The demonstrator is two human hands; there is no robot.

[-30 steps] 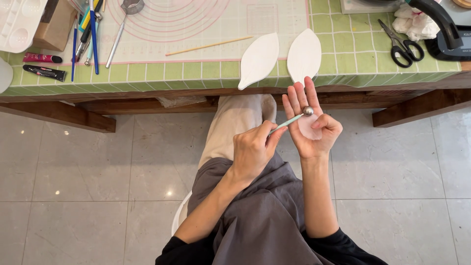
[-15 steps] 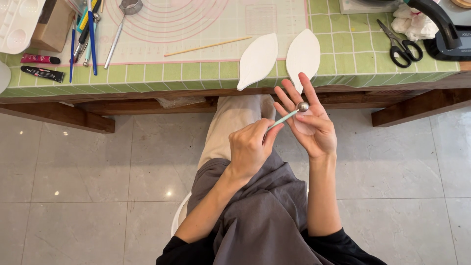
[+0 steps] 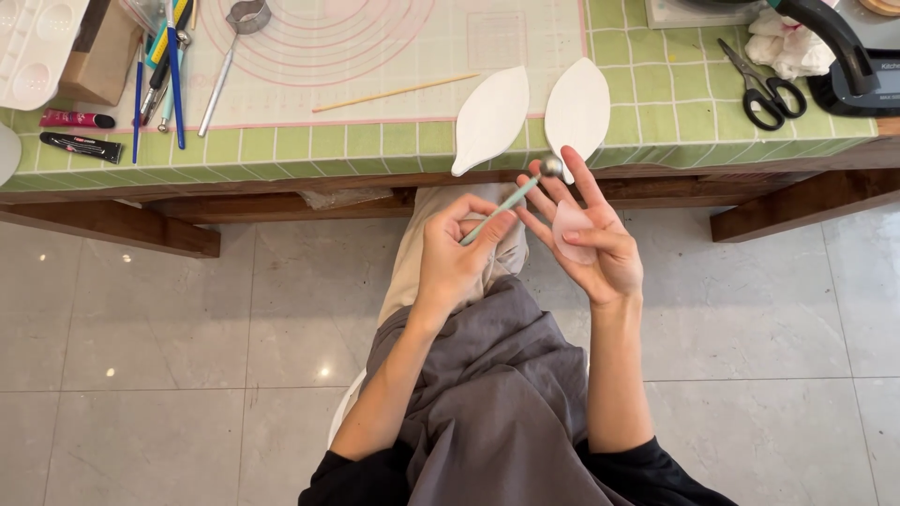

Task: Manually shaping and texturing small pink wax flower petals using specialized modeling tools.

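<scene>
Grey floor tiles (image 3: 141, 328) fill the lower frame, and along the top runs a table with a green grid cloth (image 3: 675, 103) and a pale cutting mat (image 3: 394, 47). You have only the head view. At centre, your left hand (image 3: 459, 262) pinches a ball-ended modelling tool (image 3: 511, 200), held like a pen so its steel ball reaches over to your right hand (image 3: 595, 248). That hand is open, palm up, fingers spread loosely, cradling a thin pinkish petal piece (image 3: 570, 231) on the palm as a soft backing. The ball sits near the fingertips, just above the petal rather than on it. Two white leaf-shaped cutouts (image 3: 492, 117) hang over the table's near edge, perhaps kept within reach. Scissors (image 3: 764, 89) lie upper right, brushes and pens (image 3: 164, 75) upper left, a thin wooden stick (image 3: 394, 92) on the mat. Against half a second ago, your right fingers have opened out and the ball has slid up toward the fingertips
</scene>
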